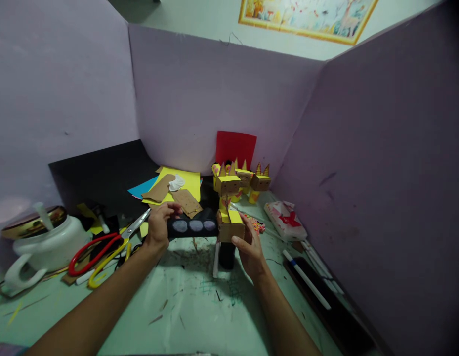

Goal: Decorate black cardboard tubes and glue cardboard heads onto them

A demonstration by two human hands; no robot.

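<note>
The left hand (157, 228) is closed around one end of a black strip (192, 226) bearing three pale ovals in a row. The strip's long axis runs level, left to right, and its free end meets the cardboard figure (229, 217), a yellow-and-brown box piece that the right hand (250, 248) holds from below and behind with fingers curled around its body. So the strip lies directly to the left of the figure, touching or nearly touching its side; the exact contact cannot be told. The left hand is the nearer one to the strip, the right to the figure.

Beyond the figure stand more horned cardboard figures (251, 180) close together, with a red card (235, 147) propped behind them against the purple partition (222, 94). Left of the figure, beyond the left hand, lie scissors (106, 247) with red and yellow handles and a white pot (47, 247). Right of it sit a wrapped packet (286, 219) and a white pen (306, 279), near the side wall. The pale worktop (199, 316) nearer the person than the figure carries only scribbles, giving the arms room there.
</note>
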